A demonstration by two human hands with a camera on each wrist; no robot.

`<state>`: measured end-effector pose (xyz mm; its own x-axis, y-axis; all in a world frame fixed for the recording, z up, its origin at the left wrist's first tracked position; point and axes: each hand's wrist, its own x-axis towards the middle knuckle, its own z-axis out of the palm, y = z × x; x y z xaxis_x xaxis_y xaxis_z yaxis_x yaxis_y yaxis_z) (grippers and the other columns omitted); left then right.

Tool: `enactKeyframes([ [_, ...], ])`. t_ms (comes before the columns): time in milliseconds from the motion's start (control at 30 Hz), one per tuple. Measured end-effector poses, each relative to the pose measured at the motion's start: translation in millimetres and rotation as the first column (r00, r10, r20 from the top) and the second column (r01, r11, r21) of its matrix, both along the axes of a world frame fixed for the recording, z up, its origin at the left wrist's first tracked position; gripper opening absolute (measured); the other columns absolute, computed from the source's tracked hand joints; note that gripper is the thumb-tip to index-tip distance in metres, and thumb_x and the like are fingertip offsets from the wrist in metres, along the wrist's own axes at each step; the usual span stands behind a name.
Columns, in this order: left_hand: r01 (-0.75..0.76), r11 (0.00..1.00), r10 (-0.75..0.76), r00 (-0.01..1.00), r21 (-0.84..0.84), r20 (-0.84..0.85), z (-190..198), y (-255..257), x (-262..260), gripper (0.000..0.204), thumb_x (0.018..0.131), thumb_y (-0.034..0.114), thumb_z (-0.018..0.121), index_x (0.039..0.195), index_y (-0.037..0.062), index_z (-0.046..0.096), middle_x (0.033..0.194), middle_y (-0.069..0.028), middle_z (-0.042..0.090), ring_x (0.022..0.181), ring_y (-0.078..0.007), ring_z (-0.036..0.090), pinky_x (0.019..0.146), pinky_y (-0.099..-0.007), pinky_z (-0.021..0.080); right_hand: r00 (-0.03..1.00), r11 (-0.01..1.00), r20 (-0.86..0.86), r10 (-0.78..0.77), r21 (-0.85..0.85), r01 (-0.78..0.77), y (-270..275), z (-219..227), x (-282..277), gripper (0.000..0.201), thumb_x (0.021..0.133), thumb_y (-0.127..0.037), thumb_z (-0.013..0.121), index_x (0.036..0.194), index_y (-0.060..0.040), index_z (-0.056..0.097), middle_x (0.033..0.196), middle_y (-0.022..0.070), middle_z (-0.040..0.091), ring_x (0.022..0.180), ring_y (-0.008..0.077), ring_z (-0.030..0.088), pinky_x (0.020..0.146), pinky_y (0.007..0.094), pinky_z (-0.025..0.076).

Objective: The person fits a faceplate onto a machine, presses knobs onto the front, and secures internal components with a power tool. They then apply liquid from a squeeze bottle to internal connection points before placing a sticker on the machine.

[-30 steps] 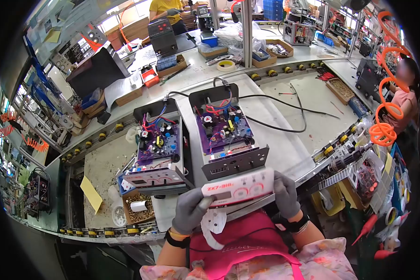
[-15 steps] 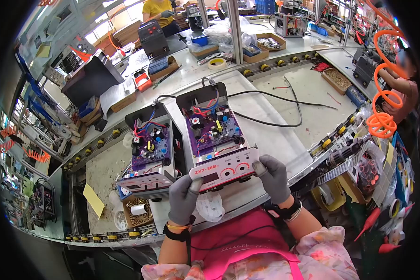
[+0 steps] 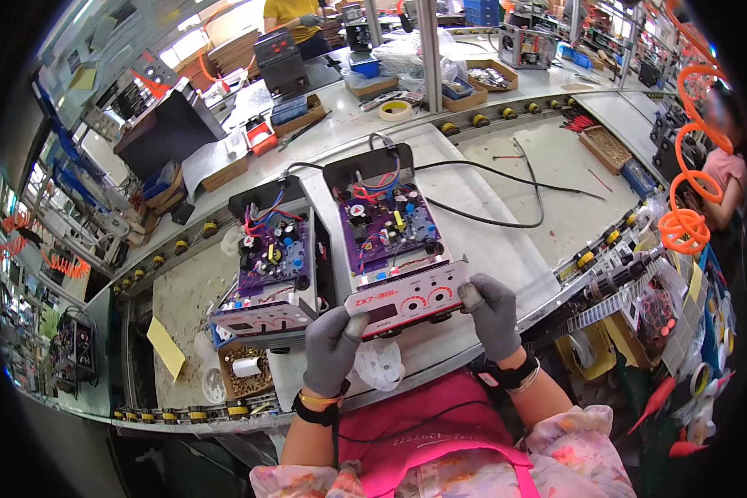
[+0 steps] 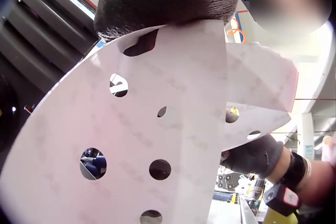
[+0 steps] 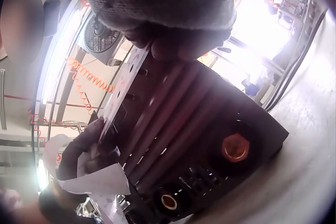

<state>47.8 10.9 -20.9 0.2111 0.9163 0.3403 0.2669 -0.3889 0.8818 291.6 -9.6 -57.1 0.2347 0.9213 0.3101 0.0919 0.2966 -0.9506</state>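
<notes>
A white front-panel label [image 3: 407, 300] with red edging and "ZX7-318" print lies over the front plate of the right-hand machine [image 3: 394, 224], whose purple circuit board is exposed. My gloved left hand [image 3: 330, 349] pinches the label's left end between thumb and fingers. At the label's right end, my gloved right hand [image 3: 491, 315] grips with its thumb on the printed face. White backing paper [image 3: 379, 367] with punched holes hangs below, beside my left hand; it fills much of the left wrist view. Dark ribbed casing [image 5: 173, 113] and round copper-coloured sockets show under my right hand in the right wrist view.
A second open machine [image 3: 274, 257] with a similar label stands close on the left. A black cable [image 3: 515, 220] trails rightward. Left of the board are a box of small brass parts [image 3: 253, 383] and a yellow sheet [image 3: 166, 350]. An orange coiled hose [image 3: 683, 231] hangs at right.
Both hands have brought the label up and away from my body onto the machine's front plate, which showed bare and black a second ago. In the last half second they have stayed there.
</notes>
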Motion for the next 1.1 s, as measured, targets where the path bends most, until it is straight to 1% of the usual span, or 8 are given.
enactKeyframes([
  [100,-0.014,0.999,0.014,1.0,0.052,-0.009,-2,2,1,0.02,0.088,0.014,0.062,0.095,-0.004,0.065,0.068,-0.0098,0.056,0.059,-0.017,0.051,0.057,-0.0295,0.041,0.999,1.0,-0.026,0.022,-0.001,-0.022,2,-1,-1,0.021,0.092,-0.015,0.057,0.083,0.0028,0.062,0.071,0.0012,0.053,0.062,0.0065,0.049,0.057,0.0216,0.04],
  [267,-0.023,0.992,0.024,1.0,0.122,0.001,-10,6,0,0.027,0.088,0.015,0.063,0.071,-0.0036,0.052,0.059,-0.0092,0.04,0.053,-0.017,0.039,0.05,-0.0311,0.034,0.99,0.999,-0.135,0.031,-0.027,-0.035,1,2,-4,0.019,0.091,-0.013,0.06,0.082,0.0036,0.062,0.069,0.0007,0.051,0.062,0.0058,0.046,0.055,0.0214,0.037],
  [567,-0.055,0.994,0.062,0.996,0.094,-0.07,-8,5,-1,0.027,0.087,0.015,0.063,0.07,-0.0028,0.052,0.058,-0.0092,0.039,0.051,-0.0157,0.038,0.049,-0.0308,0.034,0.991,0.999,-0.132,0.025,-0.043,-0.031,3,1,-3,0.016,0.091,-0.01,0.059,0.081,0.0027,0.062,0.067,-0.0007,0.05,0.06,0.0053,0.045,0.053,0.0211,0.036],
  [667,-0.074,0.99,0.074,0.997,0.122,0.004,-4,4,5,0.021,0.087,0.014,0.063,0.075,-0.0029,0.057,0.058,-0.0097,0.042,0.052,-0.0158,0.04,0.049,-0.0303,0.035,0.987,0.999,-0.155,0.031,-0.032,-0.037,3,3,-4,0.015,0.09,-0.01,0.06,0.083,0.0025,0.063,0.068,-0.0011,0.051,0.06,0.0045,0.046,0.053,0.0206,0.037],
  [700,-0.074,0.992,0.079,0.996,0.098,-0.05,-5,5,2,0.016,0.086,0.013,0.063,0.083,-0.0023,0.062,0.059,-0.0098,0.045,0.053,-0.0159,0.043,0.05,-0.0298,0.037,0.989,0.999,-0.148,0.026,-0.034,-0.031,4,3,-3,0.017,0.091,-0.012,0.06,0.083,0.0018,0.063,0.068,-0.0012,0.052,0.06,0.0044,0.046,0.053,0.0204,0.037],
  [767,-0.098,0.986,0.103,0.994,0.135,-0.034,0,2,8,0.016,0.086,0.013,0.063,0.083,-0.0022,0.062,0.059,-0.0097,0.045,0.053,-0.0159,0.043,0.05,-0.0297,0.037,0.99,0.999,-0.137,0.019,-0.039,-0.024,4,4,-4,0.02,0.092,-0.017,0.059,0.083,0.0004,0.063,0.069,-0.0015,0.054,0.06,0.0041,0.047,0.053,0.0199,0.039],
  [900,-0.124,0.985,0.137,0.985,0.121,-0.106,2,0,7,0.026,0.088,0.014,0.061,0.071,-0.0023,0.052,0.056,-0.0096,0.04,0.05,-0.0161,0.038,0.048,-0.03,0.033,0.995,0.996,-0.101,-0.011,-0.09,0.002,2,10,-6,0.022,0.092,-0.018,0.059,0.083,0.0008,0.064,0.067,-0.0024,0.053,0.059,0.0037,0.047,0.054,0.0194,0.039],
  [1100,-0.16,0.978,0.178,0.975,0.136,-0.134,6,-2,11,0.026,0.088,0.015,0.061,0.07,-0.0013,0.053,0.056,-0.011,0.04,0.049,-0.0192,0.039,0.048,-0.0318,0.033,0.999,0.997,-0.009,-0.053,-0.062,0.052,5,9,-3,0.02,0.089,-0.015,0.062,0.08,0.0021,0.066,0.061,0.004,0.057,0.055,0.0072,0.051,0.051,0.0239,0.041],
])
